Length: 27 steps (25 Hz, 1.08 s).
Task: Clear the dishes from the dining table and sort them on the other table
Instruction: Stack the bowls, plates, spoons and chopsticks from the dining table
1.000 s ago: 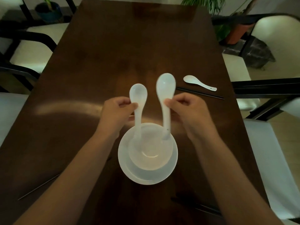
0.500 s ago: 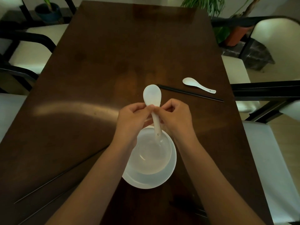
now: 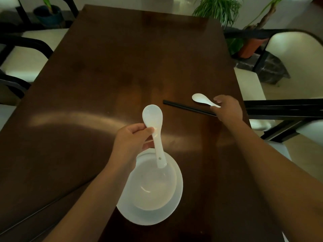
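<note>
My left hand (image 3: 132,142) holds white soup spoons (image 3: 152,116) by the handle, nested so that they look like one, with the handle end hanging over a white bowl (image 3: 152,187). The bowl sits on a white plate (image 3: 157,217) at the near middle of the dark wooden dining table (image 3: 122,67). My right hand (image 3: 227,109) is stretched out to the table's right edge. Its thumb and fingers pinch the handle of another white spoon (image 3: 200,98), which lies on the table. Black chopsticks (image 3: 185,108) lie just in front of that spoon and run under my right hand.
Another pair of thin dark chopsticks (image 3: 43,208) lies at the near left of the table. Cream chairs with black frames stand on the left (image 3: 35,48) and the right (image 3: 293,49). Potted plants (image 3: 218,9) stand beyond the far right corner.
The two spoons, one in each hand, were brought together and now sit in my left hand alone. My right hand let go, reached right and closed on the spoon on the table.
</note>
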### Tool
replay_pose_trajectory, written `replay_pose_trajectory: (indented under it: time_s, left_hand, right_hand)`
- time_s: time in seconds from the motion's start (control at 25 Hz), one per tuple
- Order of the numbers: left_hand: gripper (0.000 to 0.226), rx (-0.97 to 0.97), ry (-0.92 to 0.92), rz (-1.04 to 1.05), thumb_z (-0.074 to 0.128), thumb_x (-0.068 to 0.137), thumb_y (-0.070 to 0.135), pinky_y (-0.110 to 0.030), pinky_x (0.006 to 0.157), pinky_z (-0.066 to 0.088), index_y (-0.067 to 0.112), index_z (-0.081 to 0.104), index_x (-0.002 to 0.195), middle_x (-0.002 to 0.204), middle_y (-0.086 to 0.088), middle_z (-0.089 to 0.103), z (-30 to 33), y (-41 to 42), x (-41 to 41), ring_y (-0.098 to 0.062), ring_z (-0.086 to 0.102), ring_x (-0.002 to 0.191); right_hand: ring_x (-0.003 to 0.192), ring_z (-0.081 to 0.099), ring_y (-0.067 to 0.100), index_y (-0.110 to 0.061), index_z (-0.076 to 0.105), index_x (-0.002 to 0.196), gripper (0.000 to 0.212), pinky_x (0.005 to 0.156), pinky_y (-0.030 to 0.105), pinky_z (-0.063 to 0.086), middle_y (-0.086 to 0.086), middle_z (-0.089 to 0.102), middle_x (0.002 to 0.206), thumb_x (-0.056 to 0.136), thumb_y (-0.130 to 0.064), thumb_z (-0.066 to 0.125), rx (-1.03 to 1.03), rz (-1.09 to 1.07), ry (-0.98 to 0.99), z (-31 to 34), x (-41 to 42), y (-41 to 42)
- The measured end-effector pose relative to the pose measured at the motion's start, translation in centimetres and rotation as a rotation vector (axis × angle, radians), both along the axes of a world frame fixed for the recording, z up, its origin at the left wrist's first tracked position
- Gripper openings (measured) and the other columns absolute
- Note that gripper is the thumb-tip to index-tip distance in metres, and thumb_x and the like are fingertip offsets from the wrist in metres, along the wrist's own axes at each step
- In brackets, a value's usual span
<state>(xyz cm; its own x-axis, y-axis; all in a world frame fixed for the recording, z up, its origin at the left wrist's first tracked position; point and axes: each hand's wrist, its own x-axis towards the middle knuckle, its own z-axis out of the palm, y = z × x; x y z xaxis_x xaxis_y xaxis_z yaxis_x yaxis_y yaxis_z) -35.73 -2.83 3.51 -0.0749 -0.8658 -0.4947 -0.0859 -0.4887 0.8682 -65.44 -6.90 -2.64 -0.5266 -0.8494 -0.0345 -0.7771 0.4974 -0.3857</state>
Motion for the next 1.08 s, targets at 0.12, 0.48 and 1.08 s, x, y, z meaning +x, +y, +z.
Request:
replay_pose_trajectory:
  time_s: [0.12, 0.48, 1.08]
  left_hand:
    - [0.013, 0.016, 0.018, 0.011, 0.067, 0.081, 0.014, -0.016, 0.049, 0.054, 0.027, 0.062, 0.081, 0.084, 0.006, 0.067, -0.1, -0.4, -0.4, -0.016, 0.068, 0.075]
    - [0.012, 0.048, 0.041, 0.065, 0.067, 0.081, 0.015, -0.019, 0.056, 0.056, 0.025, 0.062, 0.085, 0.088, 0.004, 0.067, -0.7, -1.2, -0.9, -0.015, 0.068, 0.079]
    - [0.014, 0.031, 0.045, 0.072, 0.065, 0.083, 0.023, -0.024, 0.064, 0.058, 0.024, 0.066, 0.096, 0.096, 0.003, 0.072, -0.3, 0.4, -2.2, -0.014, 0.072, 0.079]
  right_hand:
    - [0.100, 0.059, 0.029, -0.017, 0.060, 0.116, 0.036, 0.079, 0.042, 0.053, 0.010, 0.065, 0.110, 0.081, -0.023, 0.068, 0.115, 0.109, 0.128, -2.0, -0.6, -2.7]
    - [0.081, 0.062, 0.028, -0.006, 0.061, 0.100, 0.017, 0.066, 0.035, 0.050, 0.014, 0.066, 0.092, 0.088, -0.016, 0.057, -0.016, 0.180, 0.377, -0.4, 0.9, -3.6]
    - [0.060, 0.065, 0.001, -0.036, 0.058, 0.064, 0.021, 0.046, 0.011, 0.048, -0.018, 0.063, 0.068, 0.075, -0.027, 0.074, -0.123, 0.104, -0.719, 6.8, 14.0, 6.2]
